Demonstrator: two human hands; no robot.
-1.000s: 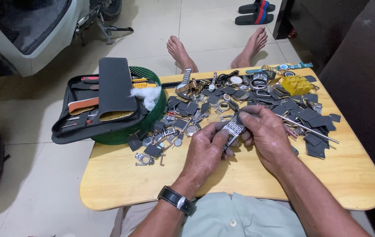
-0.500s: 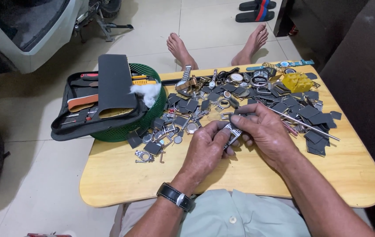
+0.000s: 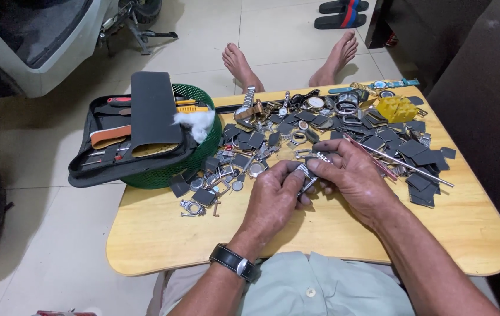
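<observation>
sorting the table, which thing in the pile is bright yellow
The yellow block near the table's far right edge; the parts around it are grey, black or silver.

Tool case on basket, left of parts pile.

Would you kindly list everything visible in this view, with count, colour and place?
Metal watch band piece: one, silver, pinched between both hands.
Small table: one, light wood, over the lap.
Loose watch parts: many, dark grey and silver, spread over the table's far half.
Yellow block: one, far right of the table.
Thin rods: a few, metal, right of the hands.
Green basket: one, at the table's left corner.
Tool case: one, black, open on the basket.
Sandals: one pair, dark, on the floor.
Bare feet: two, beyond the table.
Wristwatch: one, black, left wrist.
Left hand: gripping the piece.
Right hand: gripping it too.
</observation>
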